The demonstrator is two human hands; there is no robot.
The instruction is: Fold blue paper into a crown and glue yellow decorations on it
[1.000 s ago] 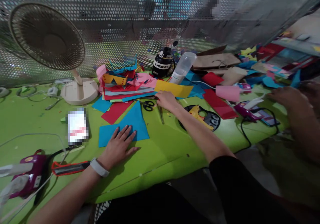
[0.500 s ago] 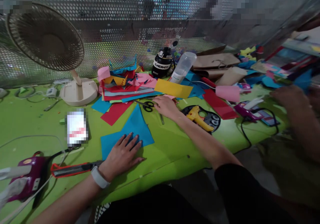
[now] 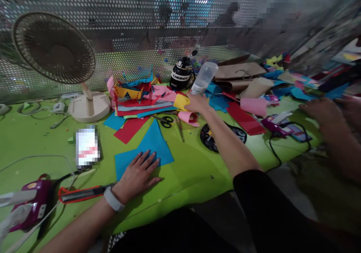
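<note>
Resting the left hand point(image 3: 137, 176) open and flat on blue paper point(image 3: 156, 142) at the near centre of the desk point(image 3: 191, 177); holding the right hand point(image 3: 197, 103) at yellow paper point(image 3: 181, 101) farther right, but cannot tell whether gripping it. Farther left, apparently already cut and dotted: a yellow mask-like piece point(image 3: 128, 92) on the paper pile point(image 3: 149, 104). Without visible dots so far: blue paper, with scissors point(image 3: 166, 122) lying beyond.
</note>
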